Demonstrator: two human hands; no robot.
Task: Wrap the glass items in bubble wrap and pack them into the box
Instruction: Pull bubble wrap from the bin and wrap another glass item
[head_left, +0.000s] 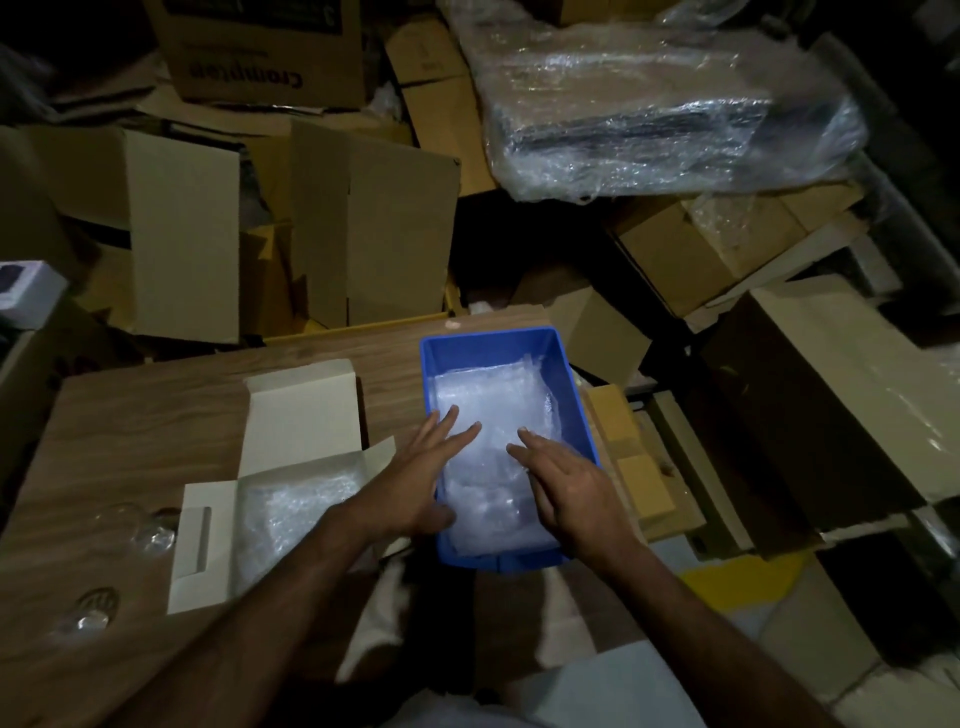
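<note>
both hands flat on the clear bubble wrap sheets (488, 415) in the blue plastic bin (431, 374), fingers straight | left hand (415, 478) on the bin's left side, right hand (566, 488) on its right | bin runs long-ways away from me, near the bench's (156, 415) right edge

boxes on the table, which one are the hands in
The blue plastic bin, right of the open white carton. Both the left hand and the right hand reach over its bubble wrap.

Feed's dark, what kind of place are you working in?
Probably a storeroom or packing area: piled cardboard boxes behind the wooden table, a plastic-wrapped bundle, and a blue bin holding bubble wrap.
</note>
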